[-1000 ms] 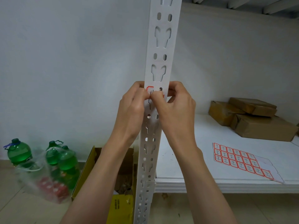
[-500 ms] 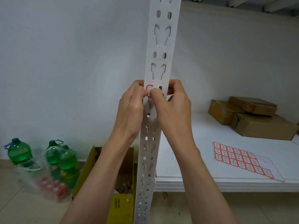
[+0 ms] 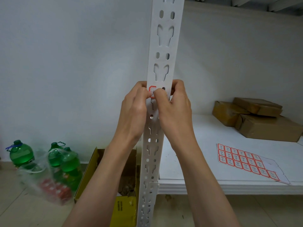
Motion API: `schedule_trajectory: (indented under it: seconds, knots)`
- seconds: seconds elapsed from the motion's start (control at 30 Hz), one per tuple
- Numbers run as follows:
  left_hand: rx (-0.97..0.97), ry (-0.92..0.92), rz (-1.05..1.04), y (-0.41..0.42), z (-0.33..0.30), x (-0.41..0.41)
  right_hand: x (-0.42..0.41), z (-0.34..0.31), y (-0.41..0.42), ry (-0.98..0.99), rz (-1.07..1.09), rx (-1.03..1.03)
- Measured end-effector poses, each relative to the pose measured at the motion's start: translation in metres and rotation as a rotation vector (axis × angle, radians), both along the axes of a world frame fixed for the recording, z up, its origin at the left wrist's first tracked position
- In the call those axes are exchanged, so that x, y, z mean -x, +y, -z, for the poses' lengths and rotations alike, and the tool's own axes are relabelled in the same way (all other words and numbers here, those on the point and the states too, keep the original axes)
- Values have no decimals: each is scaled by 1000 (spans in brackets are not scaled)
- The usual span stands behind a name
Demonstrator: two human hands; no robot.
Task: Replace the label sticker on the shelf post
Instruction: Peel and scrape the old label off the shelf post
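While both hands worked at the post, the head view showed these relations:

Post: the white shelf post point(image 3: 161, 66) stood upright and a little tilted, its long axis running top to bottom through the middle of the view, punched with slots and holes.

Sticker: the red-bordered label sticker point(image 3: 152, 90) sat on the front face of the post, toward the post's left edge, just under one of the large slots; only its upper left corner showed, the rest was behind the thumbs.

Left hand: the left hand point(image 3: 133, 112) came at the post from its left side, fingers curled, thumb tip on the sticker's left edge; it appeared to pinch or pick at that edge.

Right hand: the right hand point(image 3: 175, 110) came from the post's right side, fingers wrapped behind the post, thumb pressed on the post face touching the sticker's right part.

Key relation: the sticker lay between the two thumb tips, above both wrists; both hands were equally near, touching it.

Step, as judged: the sticker was not yet off or not yet smoothed down; which of the two I could not tell.

Sheet: a sheet of matching stickers point(image 3: 246, 161) lay flat on the white shelf point(image 3: 205, 161), right of the post and below the hands, well apart from them.

Other things: brown boxes point(image 3: 255, 118) sat further right of the post on the shelf; green bottles point(image 3: 21, 153) stood on the floor left of the post.
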State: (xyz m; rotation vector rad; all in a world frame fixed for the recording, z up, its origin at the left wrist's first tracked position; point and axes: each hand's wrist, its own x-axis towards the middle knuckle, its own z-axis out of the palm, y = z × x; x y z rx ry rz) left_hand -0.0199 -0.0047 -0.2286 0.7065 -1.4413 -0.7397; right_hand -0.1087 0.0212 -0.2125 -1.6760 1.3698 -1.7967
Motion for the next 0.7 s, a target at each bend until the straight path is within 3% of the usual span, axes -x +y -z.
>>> schedule_trajectory:
  seconds: [0.7]
  knots:
    - [-8, -34, -20, 1, -1, -1, -13, 2, 0, -67, -8, 6]
